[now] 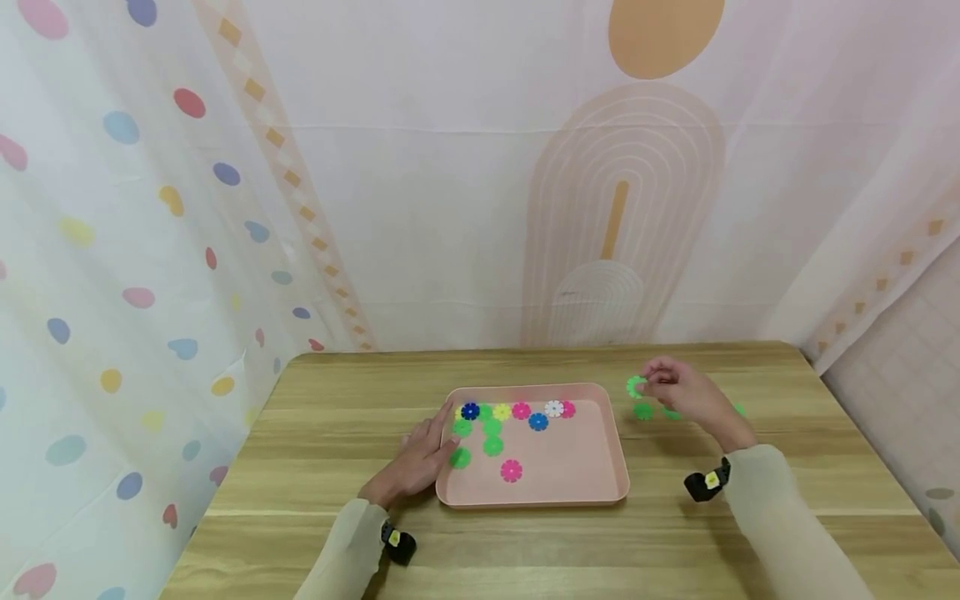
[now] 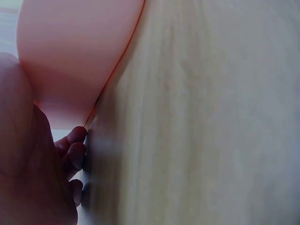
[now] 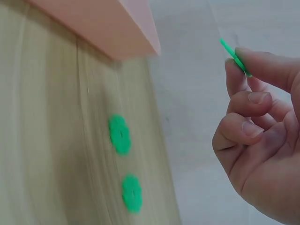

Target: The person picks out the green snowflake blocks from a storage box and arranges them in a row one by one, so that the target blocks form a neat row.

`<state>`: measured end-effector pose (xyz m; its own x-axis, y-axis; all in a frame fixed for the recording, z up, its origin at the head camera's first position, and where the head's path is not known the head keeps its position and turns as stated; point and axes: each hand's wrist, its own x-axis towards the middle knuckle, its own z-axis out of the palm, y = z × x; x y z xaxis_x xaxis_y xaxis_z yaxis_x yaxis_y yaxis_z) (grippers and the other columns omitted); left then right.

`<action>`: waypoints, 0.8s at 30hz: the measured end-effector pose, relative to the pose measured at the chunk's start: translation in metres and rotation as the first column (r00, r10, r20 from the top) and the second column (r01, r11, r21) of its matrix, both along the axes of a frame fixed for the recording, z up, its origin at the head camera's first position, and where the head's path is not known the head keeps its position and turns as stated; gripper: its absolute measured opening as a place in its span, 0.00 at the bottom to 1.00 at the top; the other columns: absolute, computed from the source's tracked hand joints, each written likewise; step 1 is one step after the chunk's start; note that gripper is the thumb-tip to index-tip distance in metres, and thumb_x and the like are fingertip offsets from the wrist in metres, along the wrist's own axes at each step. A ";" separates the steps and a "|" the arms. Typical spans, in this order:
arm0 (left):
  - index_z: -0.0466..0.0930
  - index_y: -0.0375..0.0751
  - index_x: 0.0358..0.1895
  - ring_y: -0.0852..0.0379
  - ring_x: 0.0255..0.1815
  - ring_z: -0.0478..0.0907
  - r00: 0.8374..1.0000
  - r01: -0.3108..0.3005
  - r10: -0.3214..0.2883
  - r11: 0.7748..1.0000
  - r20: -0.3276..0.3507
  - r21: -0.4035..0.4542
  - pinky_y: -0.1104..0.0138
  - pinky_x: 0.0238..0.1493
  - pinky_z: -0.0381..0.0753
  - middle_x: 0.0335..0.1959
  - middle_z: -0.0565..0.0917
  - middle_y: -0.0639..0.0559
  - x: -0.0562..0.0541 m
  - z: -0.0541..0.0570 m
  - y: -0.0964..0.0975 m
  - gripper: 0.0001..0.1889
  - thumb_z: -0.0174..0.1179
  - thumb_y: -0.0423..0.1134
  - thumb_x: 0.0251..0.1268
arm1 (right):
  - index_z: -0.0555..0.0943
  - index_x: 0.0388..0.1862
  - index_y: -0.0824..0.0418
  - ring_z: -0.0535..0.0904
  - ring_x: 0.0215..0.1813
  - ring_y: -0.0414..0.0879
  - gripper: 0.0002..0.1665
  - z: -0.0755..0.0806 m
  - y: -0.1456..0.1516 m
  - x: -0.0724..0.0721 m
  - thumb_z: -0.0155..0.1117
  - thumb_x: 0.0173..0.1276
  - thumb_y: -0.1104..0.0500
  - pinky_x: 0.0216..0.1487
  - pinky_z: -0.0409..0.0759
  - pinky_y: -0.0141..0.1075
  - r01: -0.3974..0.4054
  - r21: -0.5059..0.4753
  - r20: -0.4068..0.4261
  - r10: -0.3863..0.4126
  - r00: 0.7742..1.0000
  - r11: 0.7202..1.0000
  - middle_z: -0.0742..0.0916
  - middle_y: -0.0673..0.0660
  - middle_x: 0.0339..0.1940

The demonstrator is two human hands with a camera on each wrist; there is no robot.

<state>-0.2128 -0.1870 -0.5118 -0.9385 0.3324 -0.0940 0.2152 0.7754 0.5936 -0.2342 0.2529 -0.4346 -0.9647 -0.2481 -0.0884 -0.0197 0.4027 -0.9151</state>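
My right hand (image 1: 686, 396) pinches a green snowflake disc (image 1: 635, 386) between thumb and forefinger, raised to the right of the pink tray (image 1: 555, 503). In the right wrist view the disc (image 3: 236, 58) is seen nearly edge-on, the other fingers curled below it. Two more green discs (image 3: 120, 134) lie flat on the table there. My left hand (image 1: 420, 458) rests at the tray's left side, its thumb over the rim and its fingers stretched along the edge. In the left wrist view, fingertips (image 2: 76, 154) show beside the tray's outer wall (image 2: 70, 70).
Inside the tray lie several discs: green ones on the left, a dark blue one (image 1: 470, 411), a yellow one (image 1: 502, 412), a white one (image 1: 553, 408), a blue one (image 1: 538, 422) and a pink one (image 1: 512, 471). A patterned curtain (image 1: 450, 208) hangs behind the wooden table (image 1: 300, 483).
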 end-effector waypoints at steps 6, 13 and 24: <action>0.36 0.50 0.82 0.41 0.72 0.57 1.000 -0.006 0.006 1.000 0.003 -0.006 0.45 0.62 0.54 0.73 0.62 0.36 0.000 0.001 -0.001 0.35 0.41 0.50 0.81 | 0.70 0.50 0.69 0.63 0.24 0.36 0.17 0.000 0.032 0.007 0.61 0.74 0.57 0.26 0.67 0.34 0.089 0.024 -0.034 -0.088 0.995 0.996 0.76 0.45 0.27; 0.35 0.51 0.82 0.41 0.71 0.58 1.000 -0.008 0.009 1.000 0.008 -0.009 0.46 0.61 0.54 0.73 0.62 0.37 0.000 -0.001 -0.002 0.35 0.40 0.51 0.81 | 0.70 0.51 0.67 0.65 0.25 0.38 0.20 -0.007 0.068 0.017 0.59 0.75 0.52 0.28 0.69 0.37 0.183 0.062 -0.034 -0.181 0.983 0.981 0.74 0.45 0.26; 0.35 0.51 0.82 0.40 0.72 0.57 1.000 -0.006 0.006 1.000 0.006 -0.002 0.45 0.62 0.54 0.74 0.60 0.37 0.001 -0.002 -0.002 0.35 0.40 0.51 0.81 | 0.71 0.50 0.65 0.68 0.27 0.36 0.19 -0.030 0.120 0.027 0.60 0.75 0.51 0.29 0.69 0.35 0.334 0.044 -0.026 -0.333 0.942 0.942 0.78 0.38 0.27</action>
